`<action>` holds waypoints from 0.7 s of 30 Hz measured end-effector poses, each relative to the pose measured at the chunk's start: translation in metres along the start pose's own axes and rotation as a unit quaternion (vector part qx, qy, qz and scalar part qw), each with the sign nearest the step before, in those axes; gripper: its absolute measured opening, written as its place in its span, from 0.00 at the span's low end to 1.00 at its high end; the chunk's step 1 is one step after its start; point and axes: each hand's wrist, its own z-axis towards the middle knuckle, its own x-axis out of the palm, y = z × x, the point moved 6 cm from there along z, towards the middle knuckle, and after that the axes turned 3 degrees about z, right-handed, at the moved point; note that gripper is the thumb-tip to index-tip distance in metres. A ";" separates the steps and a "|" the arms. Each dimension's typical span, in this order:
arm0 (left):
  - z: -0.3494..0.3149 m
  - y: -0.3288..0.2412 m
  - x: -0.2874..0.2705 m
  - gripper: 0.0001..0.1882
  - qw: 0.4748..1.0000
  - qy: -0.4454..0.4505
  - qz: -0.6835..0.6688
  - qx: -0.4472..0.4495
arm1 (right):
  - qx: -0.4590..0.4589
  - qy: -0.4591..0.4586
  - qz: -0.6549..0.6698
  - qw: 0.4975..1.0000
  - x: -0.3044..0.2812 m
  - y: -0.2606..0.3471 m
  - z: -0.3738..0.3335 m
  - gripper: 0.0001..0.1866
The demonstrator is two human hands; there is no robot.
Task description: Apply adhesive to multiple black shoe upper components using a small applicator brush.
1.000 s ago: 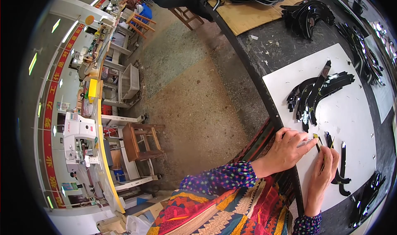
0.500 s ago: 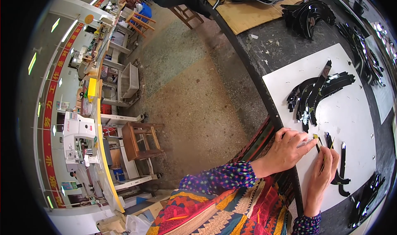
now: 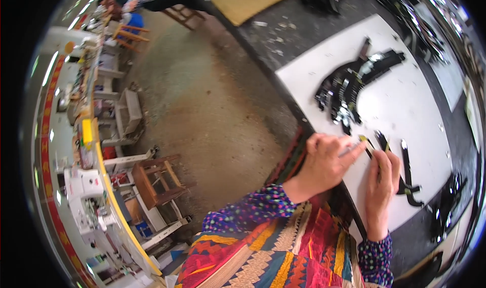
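Note:
My left hand (image 3: 326, 161) is closed over the near left part of a white board (image 3: 415, 110). A slim pale tool (image 3: 346, 150), its kind unclear, shows between its fingers. Just right of it, my right hand (image 3: 383, 179) pinches a narrow dark strip (image 3: 369, 146) with a yellowish end at the left fingertips. Beyond the hands lies a fanned pile of curved black strips (image 3: 339, 88). Several more black strips (image 3: 406, 161) rest right of my right hand, one partly behind its fingers. Motion blurs the fine detail.
The board lies on a dark worktable (image 3: 266, 45) with scraps and a tan sheet (image 3: 243, 2). Bundles of glossy black strips (image 3: 448, 202) sit along its right side. Across the floor stand a wooden stool (image 3: 157, 181) and a white sewing machine (image 3: 83, 186). People sit farther back.
The whole view has shifted, so the board and hands appear farther left and higher. Both hands keep nearly the same grip and place over the board.

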 end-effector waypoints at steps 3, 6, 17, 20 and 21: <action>0.001 0.004 0.001 0.24 1.000 0.011 0.022 0.001 | -0.024 0.003 0.002 1.000 0.004 0.003 0.006 0.13; 0.004 0.002 0.004 0.25 0.999 0.017 0.024 0.015 | -0.024 0.000 -0.003 1.000 -0.001 0.004 0.009 0.14; 0.000 0.003 0.006 0.21 0.998 0.056 0.018 0.009 | -0.017 0.035 -0.008 0.999 -0.003 0.003 0.009 0.17; 0.001 0.001 0.007 0.23 0.998 0.062 0.013 0.016 | -0.013 0.041 -0.019 0.999 -0.004 0.001 0.007 0.18; 0.002 0.000 0.007 0.25 0.997 0.068 0.009 0.020 | -0.012 0.044 -0.021 0.999 -0.004 0.001 0.007 0.18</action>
